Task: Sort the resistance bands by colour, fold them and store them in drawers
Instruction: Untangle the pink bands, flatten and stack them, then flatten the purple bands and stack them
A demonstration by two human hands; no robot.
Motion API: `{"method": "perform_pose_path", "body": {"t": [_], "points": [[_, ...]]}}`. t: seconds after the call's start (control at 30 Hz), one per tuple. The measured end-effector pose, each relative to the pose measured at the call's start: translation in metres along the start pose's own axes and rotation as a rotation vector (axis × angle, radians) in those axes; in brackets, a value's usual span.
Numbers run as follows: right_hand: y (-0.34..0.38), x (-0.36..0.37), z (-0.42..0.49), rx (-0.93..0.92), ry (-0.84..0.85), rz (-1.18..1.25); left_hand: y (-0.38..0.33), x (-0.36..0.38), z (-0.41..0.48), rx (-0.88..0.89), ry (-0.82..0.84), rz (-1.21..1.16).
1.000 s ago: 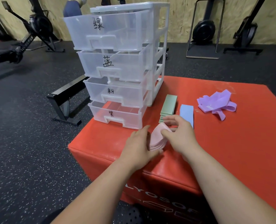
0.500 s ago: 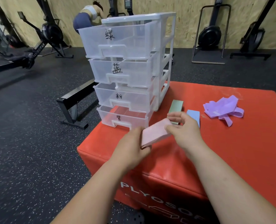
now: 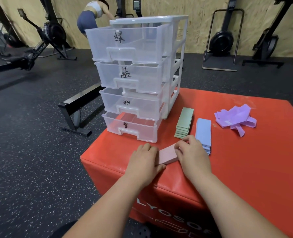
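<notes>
Two bare forearms reach forward over the near edge of a red padded box (image 3: 245, 169) that stands on a dark speckled floor. The left hand (image 3: 145, 160) is at the near left end of a folded pink stack of bands (image 3: 167, 156), its fingers curled over that end and the thumb against the near edge. The right hand (image 3: 192, 155) covers the other end, its fingers bent down over the top, so both hands hold the stack. It lies flat on the box, close to the front corner.

Just beyond the right hand lies a folded blue stack (image 3: 203, 131), and beside it on the left a folded green stack (image 3: 184, 122). The two are close together but apart. Further right, well apart from the stacks, a loose heap of purple bands (image 3: 234, 118) lies unfolded.

At the far left corner of the box stands a clear plastic drawer unit (image 3: 174, 66) with four drawers, all pulled part of the way out. Each has a handwritten character on its front. The bottom drawer (image 3: 130, 126) is the closest to the pink stack.

Behind the box, a black metal frame (image 3: 80, 107) sits on the floor. Rowing machines (image 3: 39, 40) stand along a wooden board wall, where another person (image 3: 92, 16) is bending over.
</notes>
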State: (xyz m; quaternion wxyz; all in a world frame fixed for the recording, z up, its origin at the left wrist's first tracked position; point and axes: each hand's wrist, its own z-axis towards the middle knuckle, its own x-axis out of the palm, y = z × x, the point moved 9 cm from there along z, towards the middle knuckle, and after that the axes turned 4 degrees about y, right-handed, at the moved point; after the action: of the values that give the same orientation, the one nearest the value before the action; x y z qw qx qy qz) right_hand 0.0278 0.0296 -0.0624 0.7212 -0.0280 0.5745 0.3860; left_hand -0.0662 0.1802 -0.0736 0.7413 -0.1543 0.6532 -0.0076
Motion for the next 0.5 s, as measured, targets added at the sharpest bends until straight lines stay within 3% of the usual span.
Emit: {"method": "perform_pose_path", "body": {"t": [0.17, 0.5], "points": [[0.004, -0.003, -0.015, -0.058, 0.048, -0.206, -0.003, -0.003, -0.007, -0.005, -0.012, 0.017], [-0.023, -0.051, -0.054, -0.008, 0.288, -0.212, -0.048, -0.032, -0.020, 0.061, -0.077, -0.011]]}}
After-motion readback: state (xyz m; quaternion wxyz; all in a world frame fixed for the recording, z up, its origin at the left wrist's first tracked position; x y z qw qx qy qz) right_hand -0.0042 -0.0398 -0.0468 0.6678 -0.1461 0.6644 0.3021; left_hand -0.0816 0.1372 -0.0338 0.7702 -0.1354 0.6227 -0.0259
